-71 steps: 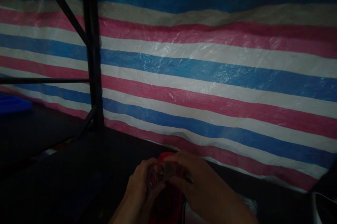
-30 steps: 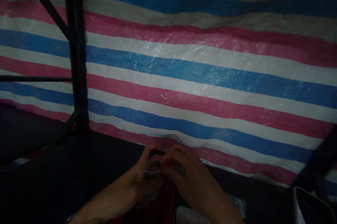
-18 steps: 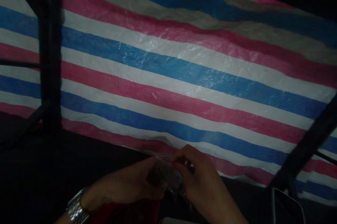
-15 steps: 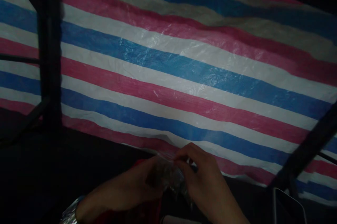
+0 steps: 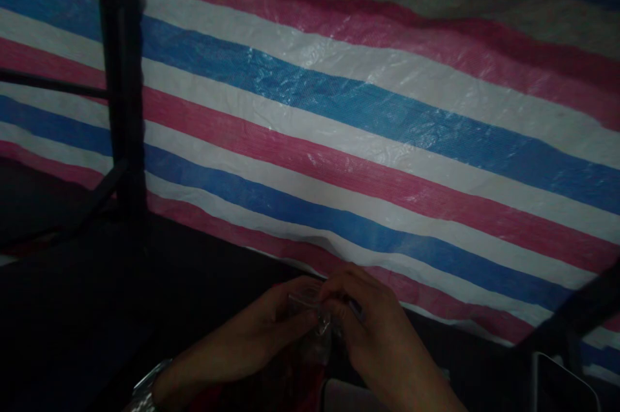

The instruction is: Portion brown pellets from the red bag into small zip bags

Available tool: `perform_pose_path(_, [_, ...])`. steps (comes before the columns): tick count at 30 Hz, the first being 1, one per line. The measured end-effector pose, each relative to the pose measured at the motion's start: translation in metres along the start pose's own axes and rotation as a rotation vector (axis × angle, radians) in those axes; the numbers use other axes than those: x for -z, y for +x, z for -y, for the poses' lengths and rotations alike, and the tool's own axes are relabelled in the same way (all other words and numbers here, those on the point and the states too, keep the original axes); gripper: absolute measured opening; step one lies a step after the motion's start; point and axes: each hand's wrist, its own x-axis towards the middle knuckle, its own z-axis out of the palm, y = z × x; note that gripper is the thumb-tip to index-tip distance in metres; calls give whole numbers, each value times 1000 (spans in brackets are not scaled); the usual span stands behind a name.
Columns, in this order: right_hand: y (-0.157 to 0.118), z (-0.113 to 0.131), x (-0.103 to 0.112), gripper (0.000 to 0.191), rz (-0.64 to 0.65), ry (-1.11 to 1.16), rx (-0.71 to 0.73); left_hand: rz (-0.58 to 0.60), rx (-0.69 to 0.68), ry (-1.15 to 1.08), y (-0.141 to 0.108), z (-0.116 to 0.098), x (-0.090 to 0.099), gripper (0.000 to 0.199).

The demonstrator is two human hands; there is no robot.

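Low in the middle of the view, in front of the striped sheet (image 5: 339,166), your two hands meet around a small clear plastic bag (image 5: 317,347). Your left hand (image 5: 264,328) is closed on it from the left side, and its thumb now lies across the front of the bag; half a second ago this thumb was lower and the hand was more rounded under the bag. Your right hand (image 5: 371,315) pinches the bag at its upper right edge, in nearly the same way as before. With this change, I judge, the bag is steadier between the hands, and its lower part hangs more freely below your thumb. What is inside, I cannot tell; it is too dark.

Below the bag there is something red (image 5: 305,383), and just right of it a pale flat thing (image 5: 346,397), partly cut by the lower border. A metal watch (image 5: 145,389) is on your left wrist. Well apart, at the right, stands a phone-like object (image 5: 564,386) with a light rim.
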Motion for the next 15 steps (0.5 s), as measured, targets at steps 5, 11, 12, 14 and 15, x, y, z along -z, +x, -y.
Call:
perform_pose_path(5, [-2, 6, -4, 15, -152, -27, -55, -239, 1, -129, 7, -4, 7, 45])
perform_pose_path(11, [-14, 9, -45, 39, 403, -203, -257, -435, -16, -11, 2, -17, 27, 45])
perform_pose_path(12, [-14, 9, -53, 44, 443, -221, -280, -432, -4, 24, 0, -18, 28, 42])
perform_pose_path(14, [-13, 7, -65, 47, 494, -246, -279, -400, 41, 86, -2, -20, 31, 33])
perform_pose_path(15, [-11, 6, -69, 49, 503, -251, -250, -370, 61, 106, -3, -20, 32, 30])
